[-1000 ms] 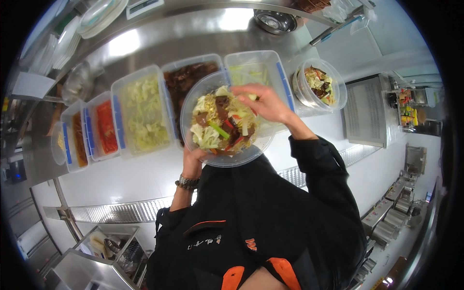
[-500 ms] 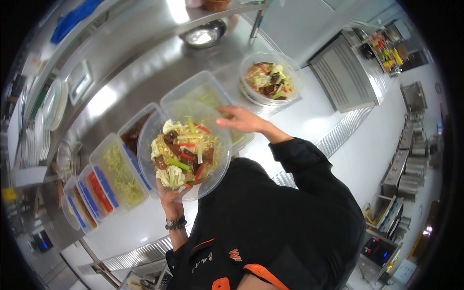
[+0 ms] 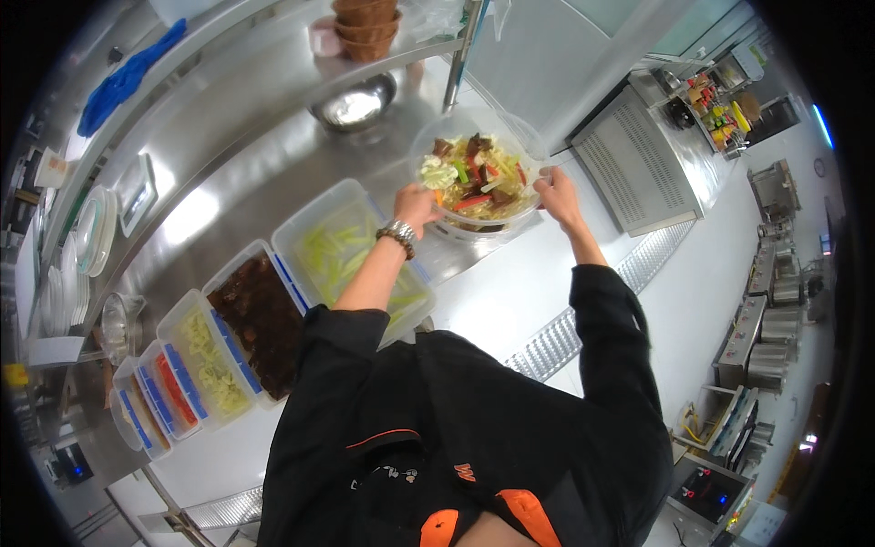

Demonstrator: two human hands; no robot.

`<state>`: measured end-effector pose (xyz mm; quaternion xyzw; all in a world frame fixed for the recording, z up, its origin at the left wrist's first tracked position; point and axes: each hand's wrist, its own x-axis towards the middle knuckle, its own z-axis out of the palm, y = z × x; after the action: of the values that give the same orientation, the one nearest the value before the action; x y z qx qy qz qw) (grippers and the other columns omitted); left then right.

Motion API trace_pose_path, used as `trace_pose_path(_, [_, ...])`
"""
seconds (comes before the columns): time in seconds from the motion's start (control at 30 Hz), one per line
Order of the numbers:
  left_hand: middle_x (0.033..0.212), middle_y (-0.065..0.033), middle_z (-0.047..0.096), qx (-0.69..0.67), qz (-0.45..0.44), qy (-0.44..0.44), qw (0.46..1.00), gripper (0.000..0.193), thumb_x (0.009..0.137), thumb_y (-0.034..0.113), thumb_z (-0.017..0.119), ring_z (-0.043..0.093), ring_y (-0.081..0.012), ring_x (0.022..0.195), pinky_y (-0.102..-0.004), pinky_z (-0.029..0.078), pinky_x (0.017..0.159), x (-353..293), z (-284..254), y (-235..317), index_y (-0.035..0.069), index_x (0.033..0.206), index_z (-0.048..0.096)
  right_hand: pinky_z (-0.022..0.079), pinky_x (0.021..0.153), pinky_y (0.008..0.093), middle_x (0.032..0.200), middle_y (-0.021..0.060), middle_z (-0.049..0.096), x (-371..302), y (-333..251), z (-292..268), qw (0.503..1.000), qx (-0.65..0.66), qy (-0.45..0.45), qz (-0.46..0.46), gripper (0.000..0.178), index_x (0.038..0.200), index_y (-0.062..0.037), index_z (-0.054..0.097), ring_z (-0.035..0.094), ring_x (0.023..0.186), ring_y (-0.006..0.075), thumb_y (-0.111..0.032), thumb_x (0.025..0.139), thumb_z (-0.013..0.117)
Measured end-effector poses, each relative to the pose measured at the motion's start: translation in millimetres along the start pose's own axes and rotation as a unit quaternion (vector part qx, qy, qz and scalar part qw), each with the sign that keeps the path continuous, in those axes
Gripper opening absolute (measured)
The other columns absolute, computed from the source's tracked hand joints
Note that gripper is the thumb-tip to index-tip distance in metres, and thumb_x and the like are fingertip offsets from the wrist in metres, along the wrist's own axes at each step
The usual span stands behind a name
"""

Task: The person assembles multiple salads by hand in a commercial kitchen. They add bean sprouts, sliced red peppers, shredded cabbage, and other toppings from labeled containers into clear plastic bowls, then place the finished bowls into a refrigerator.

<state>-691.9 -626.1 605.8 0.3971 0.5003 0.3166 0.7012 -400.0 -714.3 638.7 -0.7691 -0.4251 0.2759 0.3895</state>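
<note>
Both hands grip a clear round plastic bowl (image 3: 512, 126) by opposite sides of its rim. It holds bean sprouts, cauliflower, red and green vegetable strips and dark brown pieces (image 3: 476, 187). My left hand (image 3: 416, 206), with a beaded bracelet at the wrist, closes on the left side. On the right side, the fingers of my right hand (image 3: 557, 195) pinch the rim. The bowl is over the right end of the steel counter, where another filled bowl stood; that one is mostly hidden beneath it. Whether the two touch, I cannot tell.
Left of the bowl, a row of clear tubs holds light green slices (image 3: 333, 251), dark brown pieces (image 3: 260, 314), pale green shreds (image 3: 214, 360) and red strips (image 3: 175, 387). A metal bowl (image 3: 355, 105) lies behind, below a shelf with stacked brown pots (image 3: 366, 32).
The filled bowl has moved right and away from me, from above the tubs to over the other bowl. My right hand has shifted to its right rim, and my left arm now reaches forward.
</note>
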Motion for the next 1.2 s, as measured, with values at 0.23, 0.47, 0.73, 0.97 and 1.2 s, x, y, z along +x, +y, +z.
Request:
trace_pose_path(0.23, [0.094, -0.0062, 0.063, 0.033, 0.071, 0.071, 0.994, 0.016, 0.091, 0.007, 0.063, 0.065, -0.0174, 0.085, -0.0343, 0.058, 0.080, -45.6, -26.2, -49.7, -0.002, 0.104, 0.060, 0.056, 0.082, 0.0383, 0.121, 0.0240, 0.063, 2.2, 24.7, 31.3, 0.920, -0.296, 0.202, -0.161, 0.052, 0.126, 0.0049, 0.061, 0.068, 0.099, 0.0350, -0.036, 0.094, 0.069])
trace_pose_path(0.47, [0.089, -0.0062, 0.068, -0.033, 0.046, 0.017, 0.998, 0.023, 0.100, 0.013, 0.060, 0.062, -0.0116, 0.077, -0.0274, 0.052, 0.071, -260.5, -162.3, -126.8, -0.003, 0.117, 0.062, 0.052, 0.078, 0.0396, 0.111, 0.0196, 0.065, -98.1, -78.5, 107.7, 0.924, -0.104, 0.092, -0.357, 0.027, 0.115, 0.0011, 0.065, 0.065, 0.091, 0.0318, -0.014, 0.093, 0.072])
trace_pose_path(0.73, [0.088, -0.0057, 0.070, 0.051, 0.079, 0.335, 0.937, 0.018, 0.098, 0.017, 0.064, 0.065, -0.0106, 0.080, -0.0269, 0.053, 0.072, -453.7, -265.6, -247.2, 0.003, 0.109, 0.067, 0.052, 0.062, 0.0348, 0.080, 0.0123, 0.068, -294.8, -197.5, 343.2, 0.860, 0.007, -0.297, -0.415, 0.012, 0.099, -0.0023, 0.070, 0.065, 0.065, 0.0235, -0.014, 0.098, 0.066])
trace_pose_path(0.97, [0.087, -0.0065, 0.070, -0.168, 0.072, 0.541, 0.821, 0.022, 0.097, 0.017, 0.065, 0.065, -0.0117, 0.076, -0.0269, 0.052, 0.071, -588.7, -352.1, -294.0, -0.001, 0.110, 0.065, 0.052, 0.083, 0.0426, 0.101, 0.0140, 0.070, -478.7, -294.2, 515.4, 0.702, -0.042, -0.393, -0.592, 0.018, 0.112, -0.0035, 0.066, 0.064, 0.097, 0.0361, -0.013, 0.097, 0.062])
trace_pose_path(1.2, [0.088, -0.0040, 0.067, -0.236, 0.061, 0.612, 0.753, 0.020, 0.097, 0.011, 0.063, 0.060, -0.0085, 0.072, -0.0238, 0.050, 0.062, -689.9, -486.4, -318.6, 0.000, 0.114, 0.061, 0.048, 0.098, 0.0440, 0.125, 0.0190, 0.061, -604.3, -349.0, 631.8, 0.643, -0.021, -0.482, -0.595, 0.029, 0.121, -0.0013, 0.064, 0.058, 0.116, 0.0384, -0.015, 0.095, 0.066])
